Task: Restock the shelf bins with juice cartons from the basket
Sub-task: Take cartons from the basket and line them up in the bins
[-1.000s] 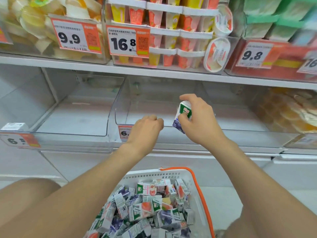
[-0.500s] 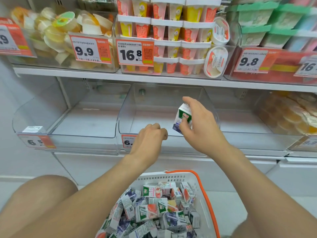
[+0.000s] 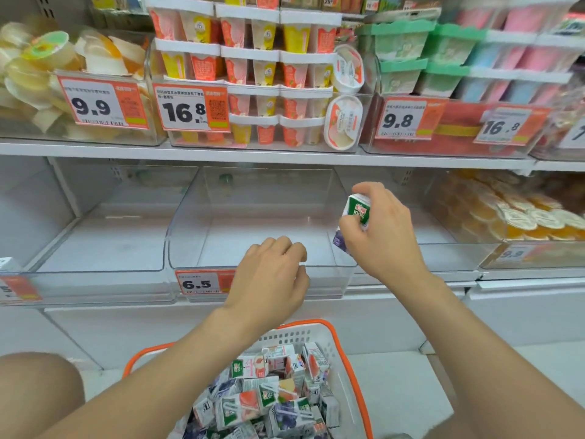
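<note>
My right hand point(image 3: 384, 236) grips a small green, white and purple juice carton point(image 3: 357, 210), tilted, over the right end of the clear middle bin point(image 3: 190, 242), which holds nothing and carries a 6.5 price tag point(image 3: 198, 283). My left hand point(image 3: 272, 277) hovers at that bin's front rim with fingers curled and nothing in them. Below, a white basket with an orange rim point(image 3: 348, 350) holds several mixed juice cartons point(image 3: 262, 397), partly hidden by my left forearm.
A second clear bin point(image 3: 95, 248) with nothing in it sits to the left. A bin of orange jelly cups point(image 3: 519, 217) is on the right. The upper shelf point(image 3: 285, 155) carries stacked pudding cups and price tags. My bare knee point(image 3: 34, 391) shows at bottom left.
My right hand has lifted the carton slightly up and to the right over the bin. My left hand stays at the front rim. The camera view has shifted down and closer.
</note>
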The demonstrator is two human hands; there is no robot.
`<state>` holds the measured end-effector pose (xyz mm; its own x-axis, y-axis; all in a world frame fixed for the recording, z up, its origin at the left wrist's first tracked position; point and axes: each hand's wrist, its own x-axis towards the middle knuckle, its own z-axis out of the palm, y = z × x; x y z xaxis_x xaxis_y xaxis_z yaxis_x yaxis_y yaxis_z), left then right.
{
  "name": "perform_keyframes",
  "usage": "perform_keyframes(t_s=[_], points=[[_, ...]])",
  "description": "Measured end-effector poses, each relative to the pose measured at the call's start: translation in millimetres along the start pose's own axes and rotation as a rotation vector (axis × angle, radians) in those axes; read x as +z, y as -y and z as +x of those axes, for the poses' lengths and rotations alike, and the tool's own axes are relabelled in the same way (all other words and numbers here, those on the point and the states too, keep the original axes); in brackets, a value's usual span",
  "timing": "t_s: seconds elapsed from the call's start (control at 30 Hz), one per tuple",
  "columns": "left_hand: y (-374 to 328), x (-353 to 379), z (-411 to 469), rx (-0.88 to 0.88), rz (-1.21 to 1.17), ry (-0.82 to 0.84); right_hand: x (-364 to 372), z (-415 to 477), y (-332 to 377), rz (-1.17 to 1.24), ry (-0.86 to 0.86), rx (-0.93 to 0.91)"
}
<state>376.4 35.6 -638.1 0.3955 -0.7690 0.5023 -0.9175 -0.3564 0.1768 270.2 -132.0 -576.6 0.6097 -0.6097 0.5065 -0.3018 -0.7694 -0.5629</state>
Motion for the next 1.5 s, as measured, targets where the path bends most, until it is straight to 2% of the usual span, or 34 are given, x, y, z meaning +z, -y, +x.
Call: perform_keyframes(t_s=[0.13,0.23,0.4,0.57,0.63,0.77,0.9,1.1,1.27,1.4,1.5], points=[[-40,33,26,0.159,-0.002,0.014,-21,19,-40,-0.035,-0.133,0.147],[-68,59,57,0.224,0.132,0.004,-33,32,-71,-0.046,-0.117,0.159],[-99,71,93,0.156,0.408,0.054,-37,42,-109,-0.104,-0.012,0.087],[-123,85,107,0.09,0.52,0.297,-40,44,-135,-0.106,0.106,0.013],[-123,84,109,0.039,0.497,0.328,-42,42,-141,-0.11,0.164,0.009],[-118,78,106,0.033,0.398,0.294,-41,41,-146,-0.136,0.226,-0.011],[-114,74,104,0.018,0.33,0.264,-41,42,-145,-0.153,0.198,-0.009],[-110,72,99,0.08,0.33,0.131,-35,43,-139,-0.18,0.223,-0.038],[-105,82,71,0.177,0.318,0.002,-27,43,-138,-0.129,0.378,-0.073],[-101,89,59,0.168,0.27,-0.071,-18,40,-131,-0.116,0.549,-0.091],[-93,90,58,0.149,0.191,-0.205,-15,39,-126,-0.112,0.615,-0.046]])
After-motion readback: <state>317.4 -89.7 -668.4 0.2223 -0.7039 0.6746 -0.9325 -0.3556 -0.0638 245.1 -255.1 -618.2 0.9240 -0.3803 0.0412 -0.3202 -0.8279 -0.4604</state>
